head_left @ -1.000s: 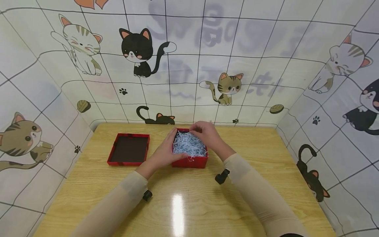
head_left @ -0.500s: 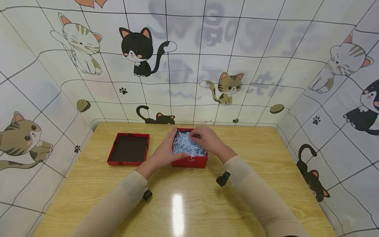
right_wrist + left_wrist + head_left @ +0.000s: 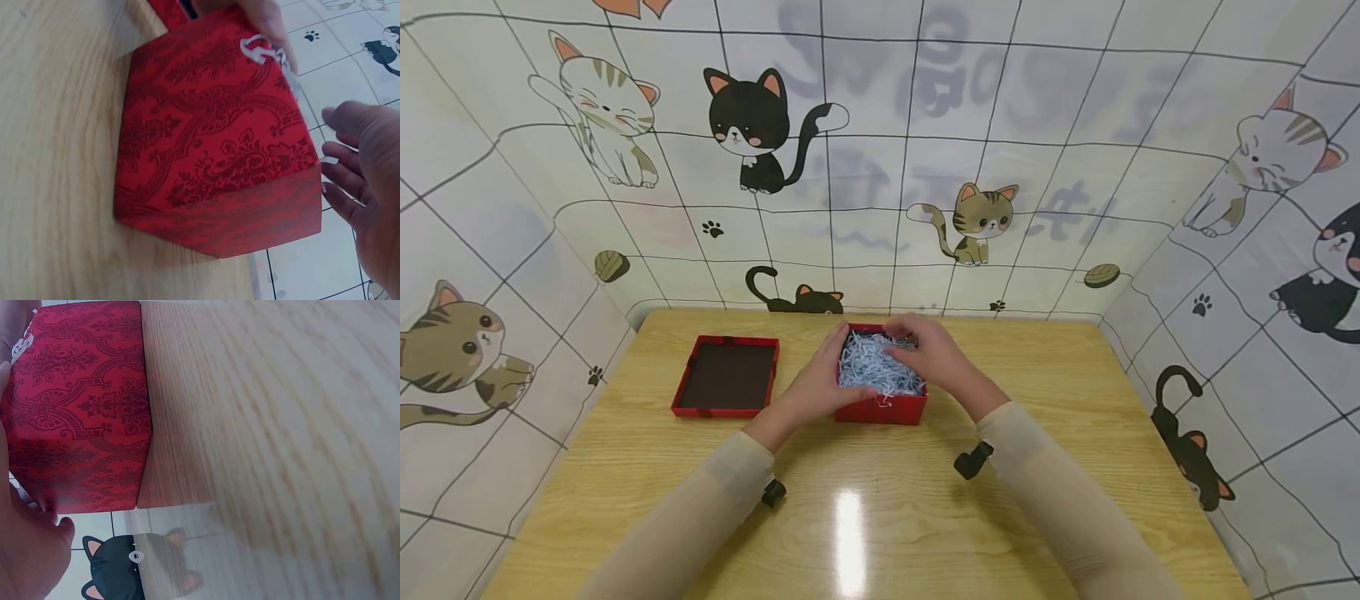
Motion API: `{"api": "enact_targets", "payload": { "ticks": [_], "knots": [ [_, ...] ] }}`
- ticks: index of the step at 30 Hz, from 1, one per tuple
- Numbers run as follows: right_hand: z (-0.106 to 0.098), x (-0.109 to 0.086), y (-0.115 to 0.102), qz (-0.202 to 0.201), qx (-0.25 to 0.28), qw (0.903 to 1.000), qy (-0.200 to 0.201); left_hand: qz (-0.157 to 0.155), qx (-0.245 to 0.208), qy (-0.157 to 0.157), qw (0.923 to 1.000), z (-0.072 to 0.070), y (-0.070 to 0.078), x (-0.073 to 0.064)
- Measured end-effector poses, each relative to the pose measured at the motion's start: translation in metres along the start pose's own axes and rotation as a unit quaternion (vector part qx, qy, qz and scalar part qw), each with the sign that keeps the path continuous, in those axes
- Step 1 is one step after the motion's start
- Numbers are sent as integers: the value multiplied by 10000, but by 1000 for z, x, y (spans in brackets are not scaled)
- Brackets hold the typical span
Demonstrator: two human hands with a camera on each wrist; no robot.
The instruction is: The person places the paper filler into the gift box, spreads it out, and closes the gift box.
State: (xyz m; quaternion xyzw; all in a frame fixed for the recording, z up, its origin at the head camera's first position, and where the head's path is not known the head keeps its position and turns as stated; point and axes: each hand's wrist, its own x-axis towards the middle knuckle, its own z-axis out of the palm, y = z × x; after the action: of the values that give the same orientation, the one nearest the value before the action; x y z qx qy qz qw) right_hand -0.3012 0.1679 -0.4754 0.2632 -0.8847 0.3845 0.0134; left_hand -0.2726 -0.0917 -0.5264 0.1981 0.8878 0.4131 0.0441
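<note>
A red box (image 3: pixel 882 410) with a dark damask pattern (image 3: pixel 212 119) stands on the wooden table, filled with pale blue shredded paper (image 3: pixel 876 364). My left hand (image 3: pixel 815 382) holds its left side, thumb along the front rim and fingers reaching to the back left corner. Over the box's back right part hovers my right hand (image 3: pixel 931 353), its thumb and fingers apart and loosely bent above the shreds. A small white shred shows at its fingertips in the right wrist view. A few pale strands (image 3: pixel 22 347) hang over the box's front edge.
To the left of the box lies a shallow red lid (image 3: pixel 731 377), its dark inside facing up. The wooden table (image 3: pixel 1045 379) ends at a cat-patterned wall covering (image 3: pixel 880 167) at the back and on both sides.
My right hand first came lower over the shreds with fingertips together. Now its thumb and fingers have spread apart. The left hand and the box have stayed in place.
</note>
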Motion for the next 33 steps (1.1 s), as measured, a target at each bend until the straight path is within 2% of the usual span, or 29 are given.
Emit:
{"api": "enact_targets", "payload": {
  "ticks": [3, 7, 11, 16, 19, 23, 33],
  "knots": [
    [-1, -11, -2, -146, 330, 9993, 123, 38, -1, 2, 10000, 0, -1, 0],
    [-1, -28, -8, -533, 537, 9970, 135, 53, -25, 7, 10000, -1, 0, -1],
    [3, -43, -13, -820, 362, 9960, 7, 53, -27, 41, 10000, -2, 1, -1],
    [15, -55, -12, -928, -267, 9950, -235, 41, -2, 29, 10000, -2, 1, 0],
    [21, -59, -12, -947, -629, 9932, -260, 14, 14, 24, 10000, -1, 1, 0],
    [26, -61, -12, -1079, -759, 9912, -85, -1, 18, 29, 10000, 0, 0, 1],
    [28, -64, -15, -1082, -206, 9938, 137, -12, 42, 37, 10000, 1, 0, 2]
  ]
}}
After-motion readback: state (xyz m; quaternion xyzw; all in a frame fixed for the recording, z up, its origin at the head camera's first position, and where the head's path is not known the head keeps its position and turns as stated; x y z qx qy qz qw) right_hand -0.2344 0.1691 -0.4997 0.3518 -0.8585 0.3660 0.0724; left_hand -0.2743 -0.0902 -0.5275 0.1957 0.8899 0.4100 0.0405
